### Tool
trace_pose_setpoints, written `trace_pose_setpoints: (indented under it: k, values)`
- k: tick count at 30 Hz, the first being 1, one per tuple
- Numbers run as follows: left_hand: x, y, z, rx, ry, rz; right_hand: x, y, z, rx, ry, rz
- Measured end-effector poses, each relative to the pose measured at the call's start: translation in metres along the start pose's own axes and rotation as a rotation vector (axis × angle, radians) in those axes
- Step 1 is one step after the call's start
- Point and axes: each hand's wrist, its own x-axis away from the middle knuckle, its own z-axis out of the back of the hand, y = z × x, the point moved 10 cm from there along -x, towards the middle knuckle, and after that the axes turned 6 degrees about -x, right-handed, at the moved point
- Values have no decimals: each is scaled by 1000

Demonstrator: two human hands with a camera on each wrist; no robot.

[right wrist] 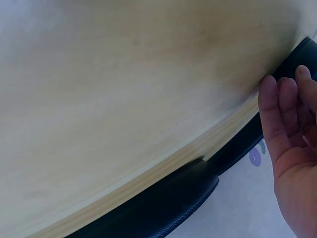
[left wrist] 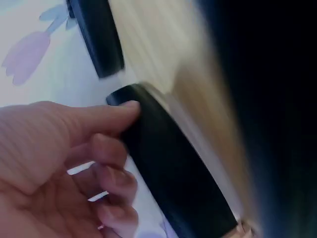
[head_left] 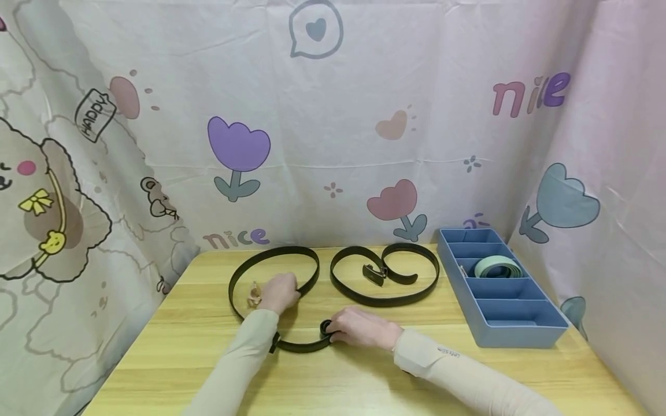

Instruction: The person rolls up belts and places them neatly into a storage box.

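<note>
- I have the left hand [head_left: 281,292] pinching the near belt [head_left: 302,348] close to a gold buckle [head_left: 254,294], probably to steady that part.
- My right hand [head_left: 366,328] pinches its small coil [head_left: 324,330], I judge to stop it unrolling.
- On the table [head_left: 171,358], the belt stands on edge, likely holding its curves.
- Tray [head_left: 517,336] walls probably keep the green belt [head_left: 486,267] rolled.

Left belt [head_left: 283,251]: on surface [head_left: 343,375], right belt's [head_left: 385,301] nine o'clock
Box [head_left: 520,338]: right belt's three o'clock
Coiled belt [head_left: 485,267]: in box's middle compartment
</note>
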Motion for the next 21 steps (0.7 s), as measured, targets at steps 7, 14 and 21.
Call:
trace_pose_setpoints:
  k: [7, 14, 21]
  values:
    - [0, 62, -8, 163, -17, -294, 0, 0, 0, -11, 4, -3]
    - [43, 93, -20, 212, -250, -554, 0, 1, 0, -43, 15, 17]
    - [69, 90, -38, 179, -435, -565, -1, 2, 2, -94, 1, 13]
